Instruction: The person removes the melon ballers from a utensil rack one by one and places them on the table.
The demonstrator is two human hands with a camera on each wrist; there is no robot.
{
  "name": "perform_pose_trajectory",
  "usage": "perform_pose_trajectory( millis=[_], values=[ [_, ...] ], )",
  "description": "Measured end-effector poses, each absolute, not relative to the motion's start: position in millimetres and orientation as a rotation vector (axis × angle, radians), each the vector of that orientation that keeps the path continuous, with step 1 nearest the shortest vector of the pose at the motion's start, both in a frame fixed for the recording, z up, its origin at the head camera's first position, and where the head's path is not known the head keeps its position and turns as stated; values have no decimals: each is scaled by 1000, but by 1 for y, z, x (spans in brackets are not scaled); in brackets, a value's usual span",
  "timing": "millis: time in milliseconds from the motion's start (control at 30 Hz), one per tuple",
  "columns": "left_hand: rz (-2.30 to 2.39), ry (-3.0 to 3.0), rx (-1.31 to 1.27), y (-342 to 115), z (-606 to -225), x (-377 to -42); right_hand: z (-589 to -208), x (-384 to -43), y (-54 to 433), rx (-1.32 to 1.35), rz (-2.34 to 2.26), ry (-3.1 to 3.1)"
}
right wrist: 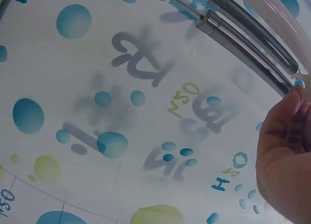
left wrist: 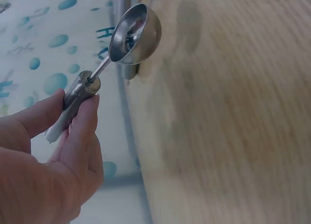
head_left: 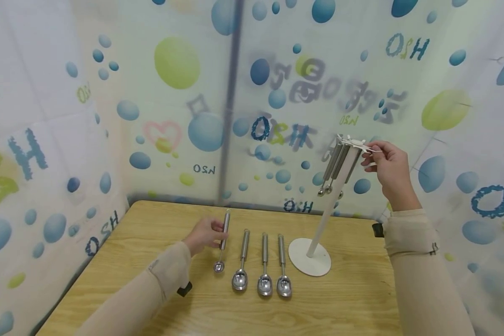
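Observation:
My left hand (head_left: 205, 233) pinches the handle of a small metal scoop (head_left: 219, 267) between thumb and fingers. In the left wrist view its round bowl (left wrist: 148, 39) points away from the hand, above the wooden surface. At the upper right, my right hand (head_left: 394, 170) pinches a hook arm on the top of a white stand (head_left: 310, 268). Several metal-handled utensils (head_left: 335, 163) with small round ends hang from that top. From the right wrist, two hanging handles (right wrist: 248, 54) show close to the right fingertips; the pinched spot is partly hidden.
Three larger ice cream scoops (head_left: 240, 280) lie in a row on the wooden table (head_left: 340, 308), between the left hand and the stand's round base. A bubble-patterned curtain (head_left: 176, 116) hangs behind and at both sides. A small black object (head_left: 378, 229) is at the table's right edge.

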State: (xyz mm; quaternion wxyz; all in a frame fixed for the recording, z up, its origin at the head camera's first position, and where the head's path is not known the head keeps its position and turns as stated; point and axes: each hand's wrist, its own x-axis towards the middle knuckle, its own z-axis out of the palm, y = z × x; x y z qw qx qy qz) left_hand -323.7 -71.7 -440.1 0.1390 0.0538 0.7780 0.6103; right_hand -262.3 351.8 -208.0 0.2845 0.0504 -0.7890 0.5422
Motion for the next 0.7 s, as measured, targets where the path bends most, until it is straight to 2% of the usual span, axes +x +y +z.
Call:
perform_pose_trajectory(
  millis=[700],
  values=[
    [1567, 2341, 106, -67, -459, -327, -208, -262, 352, 112, 1458, -2123]
  ],
)
